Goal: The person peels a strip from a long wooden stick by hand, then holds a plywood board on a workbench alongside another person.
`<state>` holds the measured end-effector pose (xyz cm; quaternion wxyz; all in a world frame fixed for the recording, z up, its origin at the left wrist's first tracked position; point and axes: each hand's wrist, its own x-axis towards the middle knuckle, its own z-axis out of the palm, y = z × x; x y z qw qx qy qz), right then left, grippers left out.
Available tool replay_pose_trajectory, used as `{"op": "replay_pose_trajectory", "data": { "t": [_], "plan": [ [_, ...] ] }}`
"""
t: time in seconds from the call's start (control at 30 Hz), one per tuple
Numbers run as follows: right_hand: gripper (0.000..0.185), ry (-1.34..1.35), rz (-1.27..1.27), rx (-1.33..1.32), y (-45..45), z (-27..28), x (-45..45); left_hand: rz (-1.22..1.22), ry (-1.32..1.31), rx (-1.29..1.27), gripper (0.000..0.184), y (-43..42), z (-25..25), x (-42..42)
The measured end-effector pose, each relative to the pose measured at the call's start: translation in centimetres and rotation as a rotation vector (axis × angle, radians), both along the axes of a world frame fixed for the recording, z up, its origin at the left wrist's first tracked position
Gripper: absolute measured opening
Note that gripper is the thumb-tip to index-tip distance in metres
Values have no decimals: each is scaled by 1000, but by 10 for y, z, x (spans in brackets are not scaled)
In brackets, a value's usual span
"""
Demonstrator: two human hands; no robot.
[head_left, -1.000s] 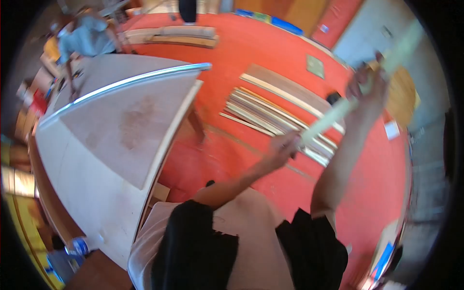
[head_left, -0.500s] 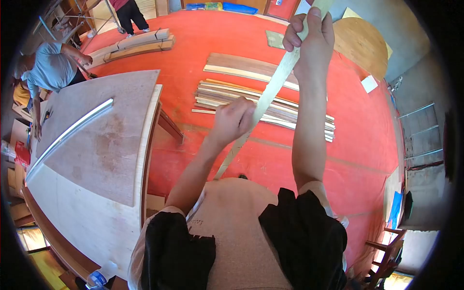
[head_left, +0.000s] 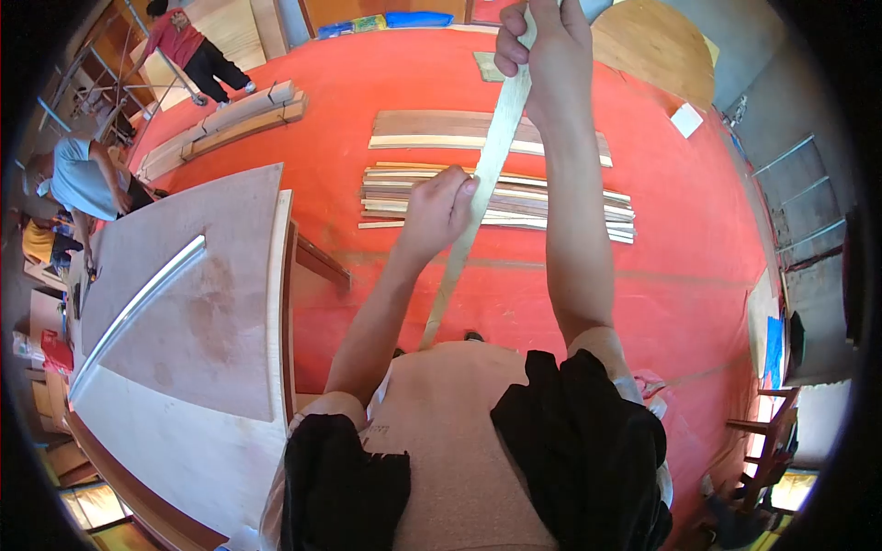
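A long, thin, pale wooden strip [head_left: 497,147] slants from above my right hand down toward my waist. Its upper part is gripped by my right hand [head_left: 551,60], with the fingers curled over it. Lower along the strip, my left hand [head_left: 437,213] is closed at its left edge, thumb against the wood. The strip's top end runs out of view. Beyond my hands, several loose wooden strips [head_left: 395,193] lie in a pile on the red floor covering, with wider boards [head_left: 427,124] behind them.
At left stands a workbench with plywood sheets [head_left: 184,321] and a shiny metal strip [head_left: 138,312] on it. A person in a grey shirt [head_left: 78,174] leans at its far side. Another person in red [head_left: 179,41] stands near bundled boards [head_left: 239,119]. A round wooden panel [head_left: 657,46] is at back right.
The view has shifted, so both hands and the strip appear farther left. My left hand sits slightly higher in the picture. More of the person in red now shows.
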<state>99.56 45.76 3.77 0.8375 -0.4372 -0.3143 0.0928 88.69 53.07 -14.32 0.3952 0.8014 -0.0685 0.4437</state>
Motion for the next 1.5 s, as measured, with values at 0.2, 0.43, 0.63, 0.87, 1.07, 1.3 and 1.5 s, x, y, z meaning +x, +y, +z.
{"op": "replay_pose_trajectory", "data": {
  "t": [0.2,0.43,0.63,0.87,1.07,1.3,1.5],
  "plan": [
    [19,-17,-5,-8,0,-3,13,23,-35,-9,26,3,-2,7],
    [20,7,-8,-2,-4,0,6,-43,-34,-255,26,-10,-10,9],
    [20,3,-59,-38,-5,2,8,-2,-63,-144,21,-9,-16,10],
    [15,-35,-102,-16,-3,3,24,35,61,-103,17,22,-52,-17],
    [15,-38,-68,-13,-5,-2,25,-76,-28,-258,13,0,6,7],
    [30,-50,-46,-20,-8,0,17,-121,110,146,16,13,30,16],
    [28,-37,19,-8,-9,-1,23,-91,-66,-63,25,-9,13,19]
  ]
}}
